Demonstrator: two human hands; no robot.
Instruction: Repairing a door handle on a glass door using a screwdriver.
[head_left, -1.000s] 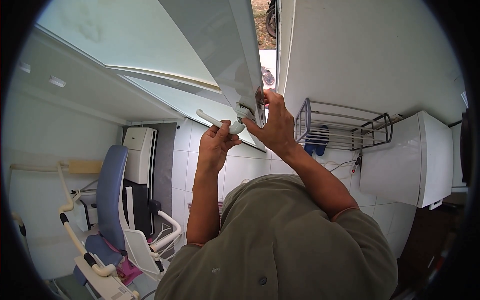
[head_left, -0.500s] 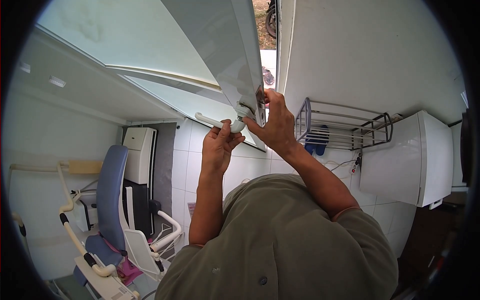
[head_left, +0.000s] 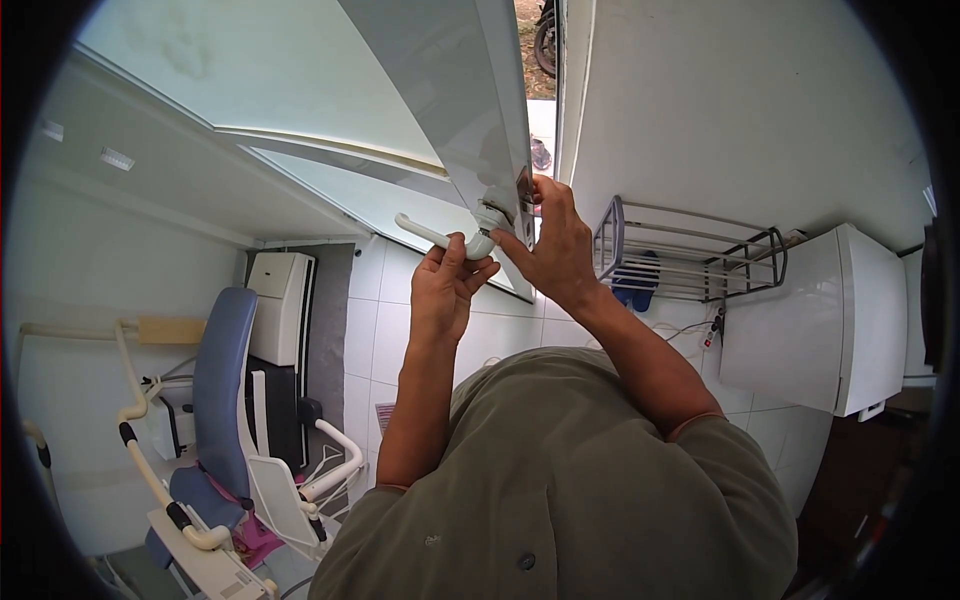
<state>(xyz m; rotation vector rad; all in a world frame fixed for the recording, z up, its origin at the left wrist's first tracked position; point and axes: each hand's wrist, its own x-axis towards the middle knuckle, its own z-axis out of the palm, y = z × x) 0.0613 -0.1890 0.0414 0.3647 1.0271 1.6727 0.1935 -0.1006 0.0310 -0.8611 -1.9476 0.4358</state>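
Note:
A white door (head_left: 430, 70) stands ajar in front of me, with a white lever handle (head_left: 422, 231) on its face. The handle's neck sits slightly off the round base (head_left: 490, 213), and a dark gap shows between them. My left hand (head_left: 440, 295) pinches the lever near its bend, thumb on top and fingers beneath. Around the door's edge, beside the metal latch plate (head_left: 524, 188), curl the fingers of my right hand (head_left: 563, 250). Its thumb presses by the handle's neck. The right fingertips are partly hidden behind the edge.
Right of the door, a grey metal rack (head_left: 690, 250) stands by blue slippers (head_left: 636, 278) and a white cabinet-like appliance (head_left: 785, 320). At left are a blue padded chair (head_left: 222, 390) and cream tubular rails (head_left: 132, 400). Beyond the door gap, a wheel (head_left: 545, 45) shows outdoors.
Both hands and the handle sit slightly farther right in the picture, as does the door. The left fingers have shifted a little on the lever; both grips otherwise look the same.

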